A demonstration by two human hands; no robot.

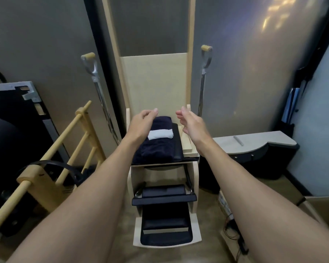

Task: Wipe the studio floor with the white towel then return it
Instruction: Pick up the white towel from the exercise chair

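Note:
A small folded white towel [160,134] lies on top of a dark navy folded towel [156,147] on the padded seat of a wooden exercise chair [190,149]. Both my arms reach forward over the seat. My left hand [142,121] hovers just above and left of the white towel, fingers apart and holding nothing. Right of the towel, over the seat's right edge, my right hand [191,121] is open with its palm turned inward. Neither hand touches the towel.
Two metal handles with wooden grips [205,59] flank the chair's tall back. A wooden ladder frame [65,147] leans at the left beside dark equipment. A curved grey-topped box [254,143] stands at the right. Cables [234,230] lie on the tan carpet below.

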